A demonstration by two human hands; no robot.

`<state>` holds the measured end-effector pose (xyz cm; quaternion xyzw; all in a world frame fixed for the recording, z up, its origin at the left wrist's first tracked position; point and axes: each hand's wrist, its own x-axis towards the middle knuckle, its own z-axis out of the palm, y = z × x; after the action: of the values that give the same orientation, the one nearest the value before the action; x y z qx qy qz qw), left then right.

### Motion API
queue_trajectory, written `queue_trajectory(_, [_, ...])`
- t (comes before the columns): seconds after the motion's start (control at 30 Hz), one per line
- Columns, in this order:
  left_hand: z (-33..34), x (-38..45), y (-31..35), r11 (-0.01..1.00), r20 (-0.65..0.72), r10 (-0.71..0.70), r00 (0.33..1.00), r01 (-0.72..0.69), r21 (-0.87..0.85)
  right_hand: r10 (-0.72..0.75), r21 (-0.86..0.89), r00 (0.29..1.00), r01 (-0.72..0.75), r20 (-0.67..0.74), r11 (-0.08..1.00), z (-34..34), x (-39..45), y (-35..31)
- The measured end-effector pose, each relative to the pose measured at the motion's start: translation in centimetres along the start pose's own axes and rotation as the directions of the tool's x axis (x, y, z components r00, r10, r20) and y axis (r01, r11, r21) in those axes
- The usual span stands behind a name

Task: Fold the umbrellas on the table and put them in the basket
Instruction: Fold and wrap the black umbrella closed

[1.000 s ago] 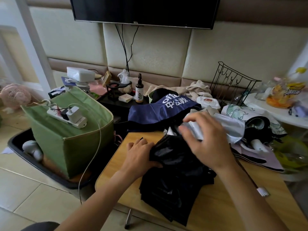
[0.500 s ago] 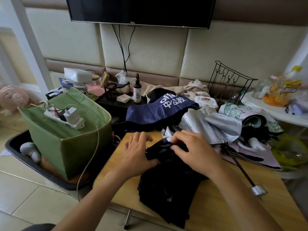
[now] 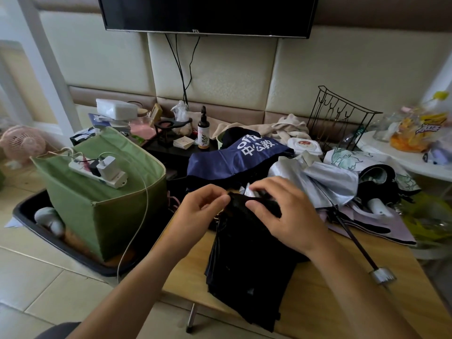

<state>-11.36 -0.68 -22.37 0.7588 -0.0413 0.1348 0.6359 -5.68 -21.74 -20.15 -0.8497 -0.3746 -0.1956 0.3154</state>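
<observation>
Both hands have risen off the tabletop since half a second ago and now meet at the top edge of the black umbrella (image 3: 247,260), where before the left palm lay flatter beside the cloth. Left hand (image 3: 198,214): fingers curled, thumb and forefinger pinching the upper left corner of the black canopy. Right hand (image 3: 283,211): fingers curled over the same top edge just beside the left, thumb pressing the fabric from the near side. Black umbrella: canopy collapsed, hanging from the two pinch points and draped down over the wooden table (image 3: 330,302) toward its near edge. Silver umbrella (image 3: 318,182): crumpled behind the right hand, its dark shaft (image 3: 352,238) running diagonally across the table to a metal end cap (image 3: 381,276). Navy umbrella (image 3: 234,157): white lettering, lying at the far side of the table. Floral umbrella (image 3: 354,160): pale, partly open, far right of the pile. Green fabric basket (image 3: 97,204): standing on the floor left of the table inside a black tray (image 3: 61,243), with a white power strip (image 3: 97,171) and plugged charger resting across its top. Wall-mounted television (image 3: 208,13): above, cables hanging below it.
</observation>
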Motion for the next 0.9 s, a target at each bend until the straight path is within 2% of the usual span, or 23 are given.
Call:
queue_trajectory(0.1, [-0.1, 0.3, 0.0, 0.998, -0.049, -0.040, 0.998, 0.038, -0.043, 0.200, 0.014, 0.972, -0.200, -0.125, 0.980, -0.8, -0.3, -0.1])
queue_trajectory(0.17, [-0.1, 0.6, -0.3, 0.999, -0.054, -0.046, 0.997, 0.046, -0.002, 0.358, -0.002, 0.913, -0.365, -0.197, 0.931, -1.6, -0.2, -0.4])
queue_trajectory(0.23, [0.0, 0.8, -0.4, 0.998, -0.030, -0.061, 0.998, 0.061, 0.000, 0.543, -0.039, 0.827, -0.553, -0.145, 0.832, -2.7, -0.2, -0.6])
queue_trajectory(0.3, [0.2, 0.9, -0.4, 0.993, -0.023, -0.091, 0.996, 0.089, -0.075, 0.675, -0.067, 0.737, -0.676, -0.041, 0.734, -3.5, -0.4, -0.7])
queue_trajectory(0.37, [0.4, 1.1, -0.3, 0.981, -0.048, -0.127, 0.991, 0.118, -0.154, 0.699, -0.061, 0.715, -0.697, 0.010, 0.714, -3.7, -0.6, -0.6])
queue_trajectory(0.47, [0.6, 1.4, -0.4, 0.971, -0.127, -0.135, 0.983, 0.105, -0.216, 0.668, 0.161, 0.744, -0.661, 0.017, 0.733, -3.7, -0.4, -0.5])
queue_trajectory(0.53, [0.6, 1.5, -0.3, 0.956, -0.152, -0.154, 0.976, 0.108, -0.273, 0.685, 0.314, 0.726, -0.665, 0.062, 0.677, -3.8, -0.2, -0.5])
queue_trajectory(0.63, [0.3, 1.5, -0.3, 0.943, -0.056, -0.160, 0.985, 0.136, -0.303, 0.706, 0.443, 0.684, -0.699, 0.184, 0.562, -4.1, -0.2, -0.5])
queue_trajectory(0.67, [0.3, 1.4, -0.4, 0.947, -0.024, -0.156, 0.987, 0.142, -0.287, 0.696, 0.476, 0.680, -0.703, 0.232, 0.528, -4.1, -0.2, -0.4])
queue_trajectory(0.73, [0.1, 1.2, -0.6, 0.973, -0.049, -0.150, 0.987, 0.139, -0.184, 0.665, 0.533, 0.688, -0.694, 0.292, 0.484, -4.1, -0.3, -0.1])
queue_trajectory(0.8, [-0.1, 0.7, -0.5, 0.992, -0.101, -0.123, 0.987, 0.119, -0.042, 0.633, 0.552, 0.708, -0.678, 0.314, 0.485, -4.3, -0.3, 0.0])
queue_trajectory(0.9, [-0.6, -0.6, -0.3, 0.983, -0.032, -0.057, 0.998, 0.062, 0.173, 0.619, 0.522, 0.702, -0.696, 0.352, 0.493, -5.0, -0.4, -0.1])
